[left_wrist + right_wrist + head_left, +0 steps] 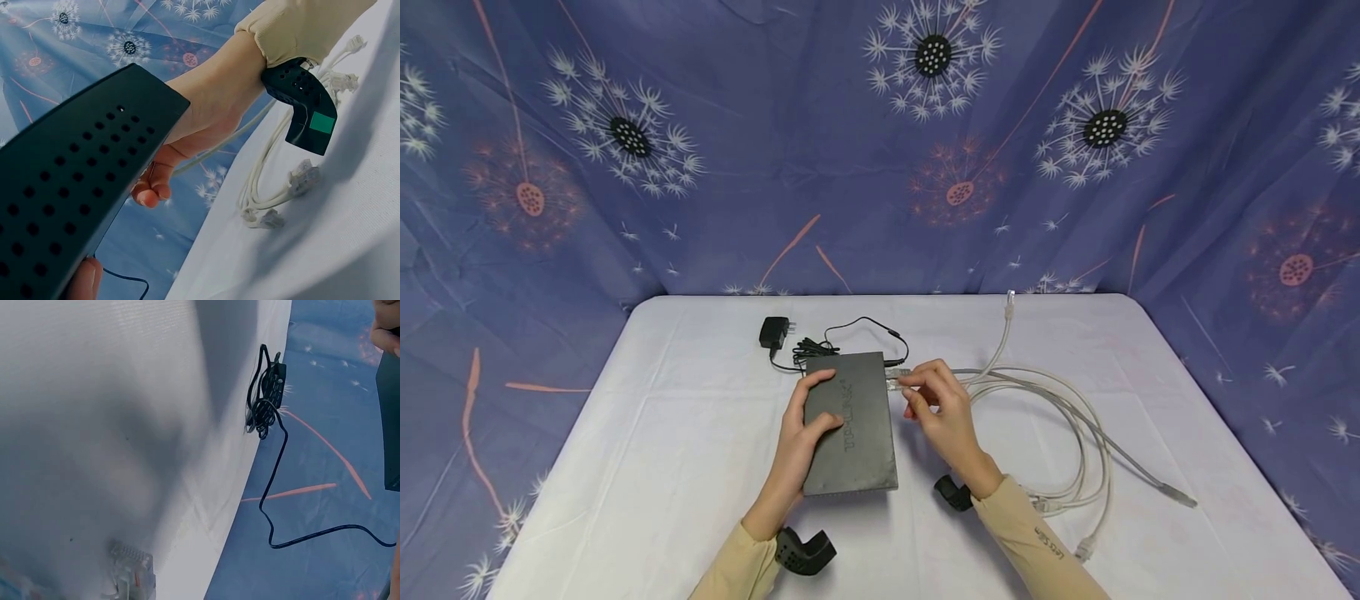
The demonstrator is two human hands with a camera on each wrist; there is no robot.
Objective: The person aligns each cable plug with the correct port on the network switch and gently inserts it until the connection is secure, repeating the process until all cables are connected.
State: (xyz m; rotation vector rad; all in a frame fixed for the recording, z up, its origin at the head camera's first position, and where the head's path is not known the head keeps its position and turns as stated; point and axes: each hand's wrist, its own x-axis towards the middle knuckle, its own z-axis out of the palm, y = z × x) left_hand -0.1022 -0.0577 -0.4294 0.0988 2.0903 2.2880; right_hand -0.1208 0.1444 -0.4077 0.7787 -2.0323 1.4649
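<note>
A dark grey network switch (861,450) with a raised logo on top is gripped along its left side by my left hand (801,429), thumb on the top face. Its perforated wall (75,169) fills the left of the left wrist view. At the switch's right side, my right hand (943,408) pinches a network cable just behind its clear plug (892,385). Beside that plug, a grey network cable (958,371) meets the same side. A thin black power lead (895,362) joins there as well. How deep the pinched plug sits cannot be made out.
A black power adapter (773,332) and its bundled cord (816,348) lie behind the switch. Coiled pale cables (1105,467) spread to the right, one plug (1010,304) pointing to the back. Black wrist mounts (805,552) sit on both forearms. A patterned curtain (775,150) hangs behind the white table.
</note>
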